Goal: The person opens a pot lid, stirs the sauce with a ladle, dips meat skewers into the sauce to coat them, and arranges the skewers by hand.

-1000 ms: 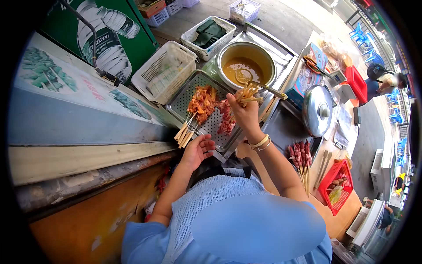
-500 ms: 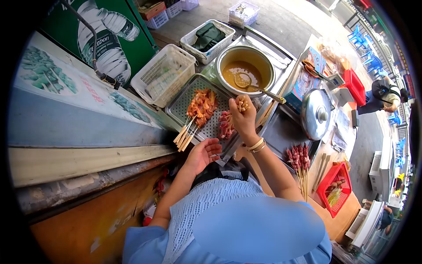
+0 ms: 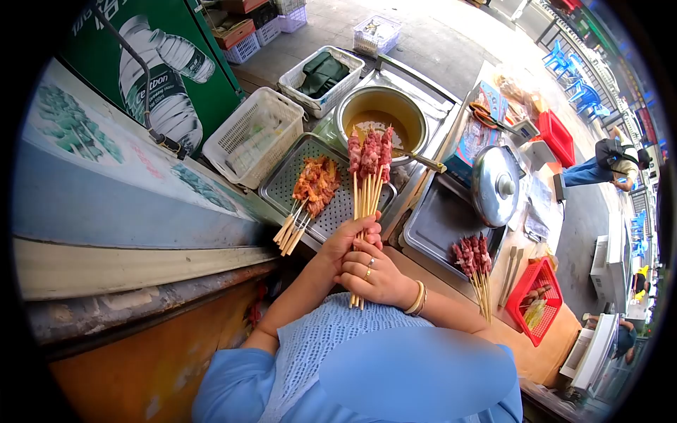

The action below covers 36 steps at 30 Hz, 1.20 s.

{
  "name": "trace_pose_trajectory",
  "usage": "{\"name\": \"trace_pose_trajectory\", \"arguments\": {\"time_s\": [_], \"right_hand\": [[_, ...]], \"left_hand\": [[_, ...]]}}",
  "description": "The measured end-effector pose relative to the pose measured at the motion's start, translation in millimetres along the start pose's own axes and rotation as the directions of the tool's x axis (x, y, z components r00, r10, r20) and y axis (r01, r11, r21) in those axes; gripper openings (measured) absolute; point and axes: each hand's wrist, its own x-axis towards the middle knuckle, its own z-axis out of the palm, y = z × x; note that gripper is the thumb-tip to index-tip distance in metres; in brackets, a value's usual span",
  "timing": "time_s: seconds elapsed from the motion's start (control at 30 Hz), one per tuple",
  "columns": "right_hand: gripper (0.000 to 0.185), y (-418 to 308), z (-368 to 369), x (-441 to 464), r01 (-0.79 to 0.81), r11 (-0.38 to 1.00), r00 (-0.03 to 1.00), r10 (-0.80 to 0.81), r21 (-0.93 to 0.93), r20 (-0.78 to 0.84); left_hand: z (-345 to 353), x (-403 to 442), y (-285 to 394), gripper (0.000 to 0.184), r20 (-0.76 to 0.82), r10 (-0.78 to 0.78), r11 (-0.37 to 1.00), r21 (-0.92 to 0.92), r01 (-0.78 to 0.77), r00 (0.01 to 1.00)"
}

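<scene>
Your left hand [image 3: 347, 240] and right hand [image 3: 381, 276], curled closed, clasp raw-meat skewers [image 3: 370, 158], likely light and stiff, best held by their sticks [image 3: 365, 194].

A light-blue shirt [image 3: 243, 384] with short, loose sleeves [image 3: 220, 384] was worn beneath a paler openwork top [image 3: 307, 342] dotted with small holes. The right hand [image 3: 379, 275] bore a silvery ring [image 3: 371, 262] and a golden ring [image 3: 368, 272]; a pale-yellow bracelet [image 3: 417, 297] and a thinner bangle [image 3: 423, 303] circled its wrist [image 3: 407, 292].

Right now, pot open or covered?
Open: brown liquid shows inside the pot, behind the held skewers; a metal lid sits off to its right.
</scene>
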Motion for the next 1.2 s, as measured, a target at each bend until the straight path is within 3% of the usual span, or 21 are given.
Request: {"name": "trace_pose_trajectory", "arguments": {"time_s": [0.03, 0.1, 0.17, 0.2, 0.23, 0.27, 0.3, 0.43, 0.47, 0.5, 0.63, 0.7, 0.83, 0.93, 1.03, 1.07, 1.1, 1.17, 1.2], "right_hand": [[0.016, -2.1, -2.0, -1.0, -0.017, 0.995, 0.999, 0.021, -0.103, 0.036], [0.027, -4.5, 1.4, -22.6, -0.044, 0.993, 0.992, 0.056, -0.110, 0.111], [0.037, -11.4, 1.5, -34.2, -0.208, 0.914, 0.958, 0.262, -0.348, 0.117], [0.045, -10.3, 6.9, -50.1, -0.329, 0.887, 0.927, 0.369, -0.324, 0.070], [0.045, -12.0, 4.3, -56.9, -0.324, 0.889, 0.929, 0.364, -0.325, 0.069], [0.041, -13.5, 1.4, -62.3, -0.576, 0.807, 0.813, 0.582, -0.130, 0.004], [0.038, -14.1, -0.8, -67.5, -0.766, 0.638, 0.640, 0.769, 0.081, -0.008], [0.030, -10.4, -0.6, -88.2, -0.825, 0.541, 0.546, 0.837, 0.163, -0.016], [0.026, -11.6, 1.4, -89.6, -0.857, 0.416, 0.441, 0.897, 0.304, 0.015], [0.022, -11.8, 3.9, -91.0, -0.857, 0.277, 0.335, 0.940, 0.434, 0.062], [0.025, 8.7, 17.9, -114.8, -0.867, 0.189, 0.267, 0.958, 0.460, 0.108], [0.032, 36.3, 23.7, -130.5, -0.769, 0.152, 0.169, 0.985, 0.621, -0.032], [0.064, 112.2, 8.4, -145.2, -0.499, -0.067, -0.103, 0.995, 0.864, 0.018], [0.077, 170.5, 0.8, -146.6, -0.427, -0.041, -0.180, 0.983, 0.903, -0.041], [0.080, 217.4, -3.8, -141.1, -0.301, -0.067, -0.122, 0.992, 0.951, 0.031], [0.064, 228.2, -0.7, -138.3, -0.304, -0.065, -0.153, 0.988, 0.951, 0.018], [0.064, 240.3, 2.0, -139.0, -0.299, -0.074, -0.156, 0.987, 0.951, 0.028], [0.045, 265.8, 8.2, -140.1, -0.347, -0.097, -0.095, 0.993, 0.933, 0.068], [0.029, 265.7, 6.1, -126.9, -0.375, -0.029, -0.140, 0.990, 0.926, -0.026]], "left_hand": [[-2.3, 3.3, 3.0, 0.024, 0.012, 0.042, 0.995, 0.093, -0.043, 0.999], [-8.5, 11.2, 5.6, 0.022, -0.042, 0.100, 0.983, 0.157, -0.092, 0.994], [-28.1, 20.2, 11.0, 0.020, -0.008, 0.314, 0.904, 0.309, -0.296, 0.949], [-30.5, 19.5, 10.2, 0.019, -0.070, 0.361, 0.892, 0.318, -0.322, 0.930], [-34.0, 16.2, 7.4, 0.019, -0.067, 0.366, 0.890, 0.318, -0.328, 0.928], [-38.9, 10.3, 1.9, 0.020, -0.060, 0.385, 0.881, 0.320, -0.347, 0.921], [-43.2, 3.3, -4.4, 0.020, -0.054, 0.403, 0.873, 0.323, -0.366, 0.914], [-40.3, -26.1, -27.9, 0.022, -0.013, 0.424, 0.861, 0.315, -0.399, 0.906], [-39.0, -32.2, -29.4, 0.023, 0.005, 0.406, 0.867, 0.314, -0.387, 0.914], [-36.3, -37.9, -30.6, 0.023, 0.006, 0.406, 0.866, 0.317, -0.387, 0.914], [-29.6, -57.0, -34.9, 0.025, 0.036, 0.314, 0.878, 0.370, -0.304, 0.949], [-30.6, -60.0, -38.9, 0.023, 0.063, 0.258, 0.875, 0.408, -0.260, 0.964], [-31.9, -61.4, -41.7, 0.024, 0.056, 0.218, 0.865, 0.451, -0.219, 0.974], [-33.2, -63.5, -42.3, 0.014, 0.001, 0.198, 0.884, 0.431, -0.180, 0.980], [-30.1, -57.7, -40.9, 0.009, -0.042, 0.212, 0.893, 0.414, -0.176, 0.976], [-32.5, -54.3, -42.4, 0.008, -0.048, 0.218, 0.899, 0.399, -0.181, 0.975], [-31.6, -51.4, -44.5, 0.008, -0.055, 0.223, 0.904, 0.384, -0.186, 0.973], [-26.5, -44.6, -47.3, 0.010, -0.102, 0.233, 0.901, 0.397, -0.175, 0.967], [-24.1, -40.6, -46.3, 0.012, -0.118, 0.253, 0.903, 0.386, -0.190, 0.960]]}}
